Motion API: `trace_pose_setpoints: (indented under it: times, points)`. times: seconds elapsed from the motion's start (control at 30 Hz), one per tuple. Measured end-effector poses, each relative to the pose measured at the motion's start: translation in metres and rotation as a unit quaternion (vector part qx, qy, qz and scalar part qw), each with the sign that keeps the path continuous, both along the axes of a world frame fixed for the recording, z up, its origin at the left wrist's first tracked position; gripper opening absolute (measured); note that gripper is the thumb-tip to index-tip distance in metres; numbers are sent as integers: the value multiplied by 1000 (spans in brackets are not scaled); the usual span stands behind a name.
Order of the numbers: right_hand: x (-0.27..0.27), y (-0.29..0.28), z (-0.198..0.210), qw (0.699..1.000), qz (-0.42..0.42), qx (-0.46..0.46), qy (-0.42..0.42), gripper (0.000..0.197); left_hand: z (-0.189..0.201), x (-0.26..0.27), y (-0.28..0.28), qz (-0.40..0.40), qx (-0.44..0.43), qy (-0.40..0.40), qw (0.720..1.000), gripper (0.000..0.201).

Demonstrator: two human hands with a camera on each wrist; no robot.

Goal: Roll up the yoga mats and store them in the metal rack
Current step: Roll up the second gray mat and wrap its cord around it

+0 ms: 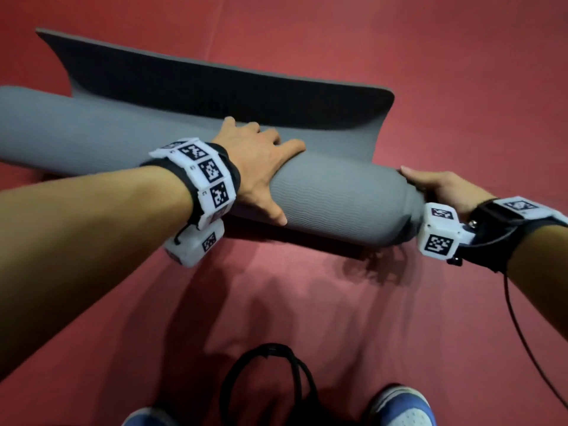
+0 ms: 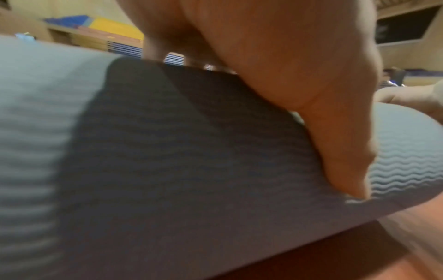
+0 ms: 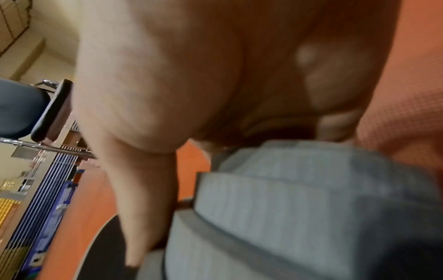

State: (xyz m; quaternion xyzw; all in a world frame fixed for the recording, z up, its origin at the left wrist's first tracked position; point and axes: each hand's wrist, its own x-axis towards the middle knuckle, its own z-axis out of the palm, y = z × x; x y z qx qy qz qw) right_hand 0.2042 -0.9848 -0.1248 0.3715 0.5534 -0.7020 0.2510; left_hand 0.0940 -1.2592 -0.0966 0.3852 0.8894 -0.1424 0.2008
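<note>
A grey yoga mat (image 1: pixel 123 142) lies across the red floor, rolled into a thick cylinder. Its loose flap (image 1: pixel 215 87) still spreads flat behind the roll, dark side up. My left hand (image 1: pixel 258 161) lies spread on top of the roll near its middle, thumb on the near side, fingers over the far side. The left wrist view shows the thumb (image 2: pixel 335 151) pressed on the ribbed mat (image 2: pixel 167 151). My right hand (image 1: pixel 439 187) cups the roll's right end. In the right wrist view its thumb (image 3: pixel 143 208) runs down beside the spiral end (image 3: pixel 287 208).
Red padded floor (image 1: pixel 430 56) surrounds the mat. Black bag handles (image 1: pixel 270 379) and my blue-and-white shoes (image 1: pixel 399 407) are just below. A black cable (image 1: pixel 522 333) hangs from my right wrist. Chrome bars (image 3: pixel 48 147) holding a dark roll (image 3: pixel 19 109) show far off.
</note>
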Motion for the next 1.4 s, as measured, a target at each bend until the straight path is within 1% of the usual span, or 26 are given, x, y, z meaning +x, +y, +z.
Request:
trace_pose_setpoints:
  times: [0.07, 0.17, 0.23, 0.33, 0.4, 0.47, 0.53, 0.57, 0.63, 0.67, 0.7, 0.73, 0.77, 0.8, 0.83, 0.87, 0.9, 0.97, 1.03, 1.1, 1.17, 1.23, 1.27, 1.3, 1.33, 1.4]
  points:
    - [-1, 1, 2, 1000, -15, 24, 3, 22, 3, -3, 6, 1, -13, 0, 1000, 124]
    - [-17, -3, 6, 996, -5, 94, -8, 28, 10, -1, 9, 38, -3, -18, 999, 123]
    - [-29, -3, 11, 986, 43, 157, -24, 26, 13, 3, 10, 76, 11, -48, 996, 115]
    - [-42, -5, 14, 948, 183, 254, -59, 27, 10, 12, 2, 127, 41, -114, 985, 109]
    - [-47, -7, 14, 917, 239, 310, -80, 26, 2, 24, -5, 98, 41, -89, 990, 119]
    - [-54, -13, 12, 880, 286, 367, -93, 24, -5, 37, -12, 51, 7, -43, 998, 132]
    - [-62, -15, 13, 851, 280, 435, -88, 19, -7, 37, -11, 44, -4, -46, 998, 132]
    - [-66, -16, 13, 828, 273, 484, -78, 29, -5, 32, -10, 51, 4, -56, 997, 129]
    - [-72, -25, 21, 756, 283, 589, -21, 47, 2, 18, -7, 68, 22, -80, 994, 124]
    - [-76, -32, 24, 751, 298, 588, 34, 54, 4, 12, -5, 73, 26, -88, 993, 123]
    - [-76, -44, 29, 764, 343, 539, 85, 61, 5, 9, -4, 75, 26, -93, 992, 123]
    - [-74, -60, 34, 770, 420, 467, 113, 75, 5, 7, -3, 76, 24, -98, 992, 123]
    - [-71, -73, 39, 742, 513, 416, 118, 95, 4, 6, -1, 75, 23, -103, 992, 124]
    - [-69, -87, 43, 677, 600, 411, 112, 115, 4, 5, 1, 76, 22, -111, 991, 124]
    - [-67, -98, 40, 603, 656, 440, 115, 127, 5, 5, 1, 84, 23, -124, 989, 122]
    - [-65, -105, 39, 553, 675, 471, 129, 132, 6, 5, 1, 93, 28, -136, 986, 118]
    - [-64, -108, 38, 543, 672, 485, 138, 131, 7, 5, 1, 103, 35, -148, 983, 113]
    - [-69, -113, 40, 590, 649, 460, 138, 118, 8, 4, 0, 117, 45, -166, 978, 107]
    - [-81, -116, 44, 620, 649, 426, 109, 103, 5, 5, -6, 118, 60, -160, 978, 108]
    - [-92, -110, 48, 655, 636, 400, 83, 88, 0, 15, -13, 77, 98, -76, 989, 102]
    - [-99, -99, 50, 691, 595, 402, 83, 75, -8, 30, -18, 46, 184, 28, 982, 78]
    - [-104, -89, 49, 710, 515, 467, 109, 80, -16, 40, -19, 56, 243, 94, 964, 56]
    - [-105, -85, 47, 709, 469, 510, 130, 84, -18, 39, -17, 74, 227, 95, 966, 57]
    - [-107, -82, 44, 704, 429, 546, 149, 87, -18, 35, -14, 95, 181, 77, 976, 67]
    - [-107, -80, 41, 698, 399, 575, 151, 86, -17, 28, -11, 107, 124, 54, 985, 88]
    - [-107, -74, 33, 692, 361, 616, 109, 89, -15, 13, -7, 95, 57, 33, 993, 126]
